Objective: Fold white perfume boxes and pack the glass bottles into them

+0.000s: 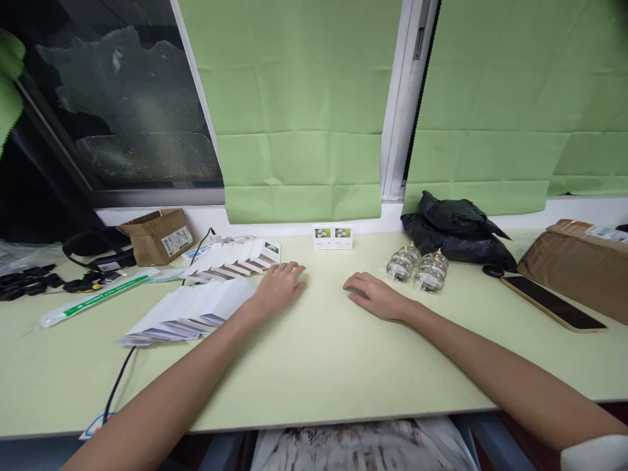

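My left hand [280,286] lies palm down with its fingers stretched out, close to the right end of the white folded boxes. My right hand [377,295] rests on the table [314,366], fingers loosely extended and nothing in them. Two rows of flat white boxes, a back row [230,258] and a front row [196,307], overlap on the left. Beyond both hands, two small white boxes [323,237] with green pictures stand side by side. Just past my right hand are two stacks of clear round containers [432,271] with gold-coloured tops.
Black plastic bags [456,232] lie behind the containers. A phone [553,303] and a brown parcel [579,265] are at the right. On the left are an open cardboard box [159,237], a green-and-white plastic packet [101,296], black small parts and a black cable [118,379].
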`<action>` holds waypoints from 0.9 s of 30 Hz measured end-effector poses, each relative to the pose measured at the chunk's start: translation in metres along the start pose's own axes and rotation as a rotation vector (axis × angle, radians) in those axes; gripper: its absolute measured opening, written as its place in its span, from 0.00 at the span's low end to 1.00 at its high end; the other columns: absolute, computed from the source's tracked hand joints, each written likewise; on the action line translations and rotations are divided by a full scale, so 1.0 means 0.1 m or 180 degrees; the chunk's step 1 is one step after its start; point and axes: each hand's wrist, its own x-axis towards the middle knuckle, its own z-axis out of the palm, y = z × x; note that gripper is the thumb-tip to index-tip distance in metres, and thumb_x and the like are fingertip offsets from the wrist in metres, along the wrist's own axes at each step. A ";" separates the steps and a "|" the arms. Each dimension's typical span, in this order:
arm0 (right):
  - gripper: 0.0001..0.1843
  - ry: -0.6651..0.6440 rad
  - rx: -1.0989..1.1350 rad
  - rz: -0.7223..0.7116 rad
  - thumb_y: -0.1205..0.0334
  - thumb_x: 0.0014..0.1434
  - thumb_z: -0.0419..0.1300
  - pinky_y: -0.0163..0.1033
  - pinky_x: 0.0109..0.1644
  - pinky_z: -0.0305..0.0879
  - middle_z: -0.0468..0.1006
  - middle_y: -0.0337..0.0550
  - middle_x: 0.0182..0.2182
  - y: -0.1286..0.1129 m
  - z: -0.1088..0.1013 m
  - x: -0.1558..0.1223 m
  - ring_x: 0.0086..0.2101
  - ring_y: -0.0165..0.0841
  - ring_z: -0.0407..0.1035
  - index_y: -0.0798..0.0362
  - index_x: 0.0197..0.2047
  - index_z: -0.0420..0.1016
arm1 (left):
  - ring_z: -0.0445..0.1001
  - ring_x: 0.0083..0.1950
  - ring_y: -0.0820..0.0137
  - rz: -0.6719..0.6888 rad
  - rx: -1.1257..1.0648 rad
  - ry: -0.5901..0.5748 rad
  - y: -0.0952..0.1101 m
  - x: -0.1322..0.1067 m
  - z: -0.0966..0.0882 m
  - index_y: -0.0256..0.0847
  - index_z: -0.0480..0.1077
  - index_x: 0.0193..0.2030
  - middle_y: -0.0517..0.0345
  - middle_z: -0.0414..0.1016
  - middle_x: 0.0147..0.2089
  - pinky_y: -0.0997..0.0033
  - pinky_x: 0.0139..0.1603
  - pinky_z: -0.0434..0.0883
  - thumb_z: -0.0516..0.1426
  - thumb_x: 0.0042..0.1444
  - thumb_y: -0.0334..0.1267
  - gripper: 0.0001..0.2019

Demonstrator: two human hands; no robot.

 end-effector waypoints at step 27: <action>0.13 0.0033 0.0092 -0.0053 0.61 0.73 0.57 0.54 0.62 0.68 0.77 0.50 0.54 0.01 0.00 0.00 0.56 0.45 0.70 0.47 0.57 0.75 | 0.74 0.61 0.45 -0.0302 0.2257 -0.0572 -0.02 0.04 -0.20 0.35 0.76 0.60 0.36 0.79 0.57 0.39 0.74 0.53 0.54 0.57 0.22 0.25</action>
